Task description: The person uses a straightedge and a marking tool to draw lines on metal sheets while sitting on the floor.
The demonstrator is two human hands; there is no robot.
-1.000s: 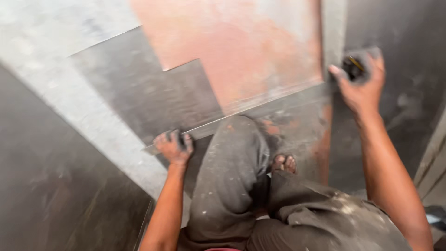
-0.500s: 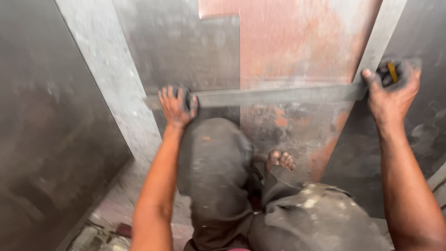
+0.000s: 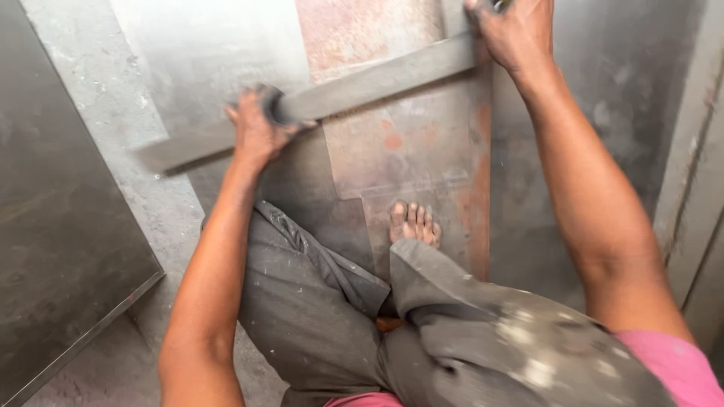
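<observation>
Grey and dusty, a long flat straightedge (image 3: 354, 94) runs slantwise across the upper part of the view, its left end low and its right end high. It sits over the floor, crossing a rust-red patch (image 3: 400, 143) of bare screed and the grey cement-smeared ground beside it. Whether it lies flat on the surface or is held just off it cannot be told, since the bar is blurred.

The left hand (image 3: 256, 128) is closed around the bar a little way in from its left end, fingers wrapped over the top edge. The right hand (image 3: 516, 34) grips the right end at the top of the frame, knuckles up; something small and dark shows above the fingers, but it is cut off by the edge and cannot be made out.

Below the bar, the person squats in grey dust-marked trousers (image 3: 324, 301), one bare foot (image 3: 413, 224) planted on the red patch just beneath the bar. A large dark tile (image 3: 60, 226) lies to the left, its edge running diagonally, with a pale band of cement (image 3: 98, 90) between it and the middle ground. A pale frame or wall edge (image 3: 701, 188) stands at the right.

As a judgement: the left end overhangs well beyond the left hand, so uneven pressure from the two hands could tip the bar and give a false reading or gouge the surface. The bare foot so near the bar could be caught under it, and the squat looks easy to lose balance from on a dusty floor.
</observation>
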